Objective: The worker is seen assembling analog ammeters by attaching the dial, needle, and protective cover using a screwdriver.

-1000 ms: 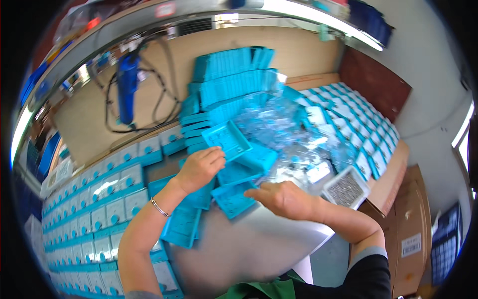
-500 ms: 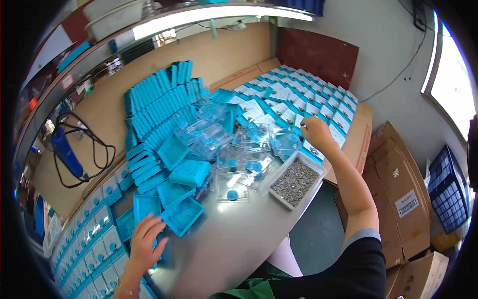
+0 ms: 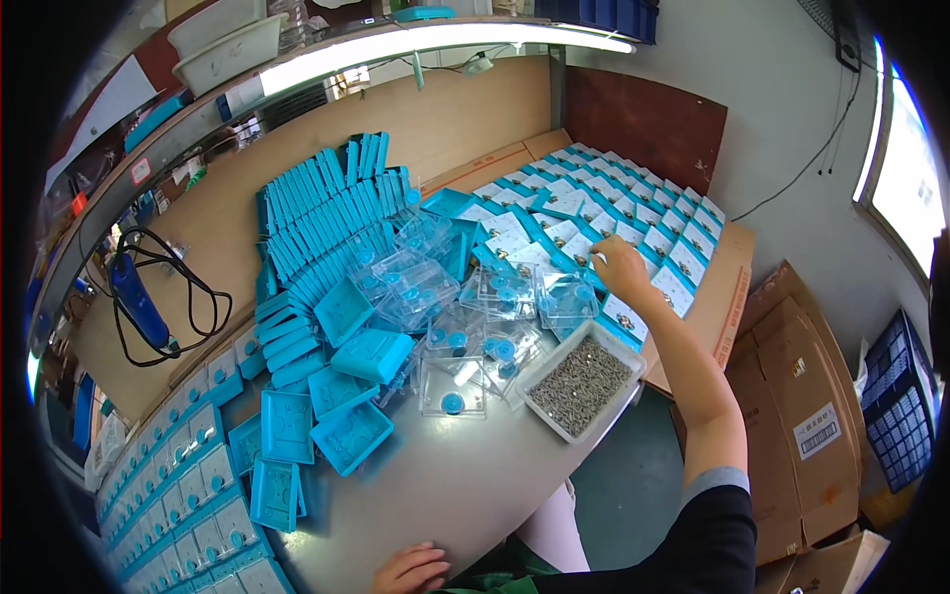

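Observation:
My right hand is over the rows of blue trays with white inserts at the back right. Its thumb and fingers are pinched together. A tiny pale item may be between the fingertips, too small to name. At the table's near edge rests my left hand, fingers loosely extended and holding nothing. A white tub of small grey metal parts stands below my right forearm. Left of the tub lie clear plastic covers with blue round pieces. Empty blue trays sit beside them.
Stacked blue trays rise at the back left. Rows of clear-covered blue boxes fill the left side. A blue corded tool hangs there. Cardboard boxes and a dark blue crate stand right of the table.
My left hand has drawn back from the empty blue trays to the near table edge. A blue tray now shows where it was. My right hand remains pinched over the white inserts.

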The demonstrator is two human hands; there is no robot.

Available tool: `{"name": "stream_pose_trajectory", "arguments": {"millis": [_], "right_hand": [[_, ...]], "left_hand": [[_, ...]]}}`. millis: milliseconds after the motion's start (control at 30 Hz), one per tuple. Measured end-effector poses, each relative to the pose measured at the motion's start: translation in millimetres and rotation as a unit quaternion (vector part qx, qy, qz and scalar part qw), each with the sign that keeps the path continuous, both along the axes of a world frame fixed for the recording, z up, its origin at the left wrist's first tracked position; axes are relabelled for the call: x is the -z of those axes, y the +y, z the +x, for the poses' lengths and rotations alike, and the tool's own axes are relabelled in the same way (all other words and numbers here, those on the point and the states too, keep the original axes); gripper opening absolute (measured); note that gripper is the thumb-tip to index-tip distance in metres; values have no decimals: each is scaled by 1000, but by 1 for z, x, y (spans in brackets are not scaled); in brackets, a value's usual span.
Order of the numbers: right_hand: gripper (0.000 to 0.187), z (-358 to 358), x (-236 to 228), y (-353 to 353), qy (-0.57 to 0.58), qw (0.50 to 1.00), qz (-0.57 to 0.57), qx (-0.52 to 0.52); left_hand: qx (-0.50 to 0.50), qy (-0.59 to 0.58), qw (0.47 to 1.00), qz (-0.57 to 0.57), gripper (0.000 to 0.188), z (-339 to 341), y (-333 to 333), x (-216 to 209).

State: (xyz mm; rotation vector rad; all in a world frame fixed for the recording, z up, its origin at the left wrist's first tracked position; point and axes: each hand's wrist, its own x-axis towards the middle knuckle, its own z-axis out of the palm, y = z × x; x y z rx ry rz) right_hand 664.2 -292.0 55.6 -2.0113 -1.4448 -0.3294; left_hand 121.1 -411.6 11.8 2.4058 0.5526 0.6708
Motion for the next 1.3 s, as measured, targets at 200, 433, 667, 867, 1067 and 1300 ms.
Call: {"name": "stream_pose_trajectory", "arguments": {"millis": [200,433,667,867,1067,1300], "right_hand": [[32,21,1,100,-73,991,-91,70],[55,52,16,165,-79,973,-182,121],[60,62,26,175,-85,959,-206,173],[56,23,-22,161,-141,986,-21,90],[34,-135,-85,83,-184,921,162,-303],[31,-297,-61,-36,113,706,30,-698]], "left_hand": [[-41,-16,999,30,22,22,13,24],[-29,-20,993,-111,20,19,29,31],[-37,-24,993,-112,19,21,29,27],[-72,-50,995,-43,19,25,28,29],[-116,-74,981,-136,21,23,24,25],[187,-496,387,-755,77,14,34,-10]]}}
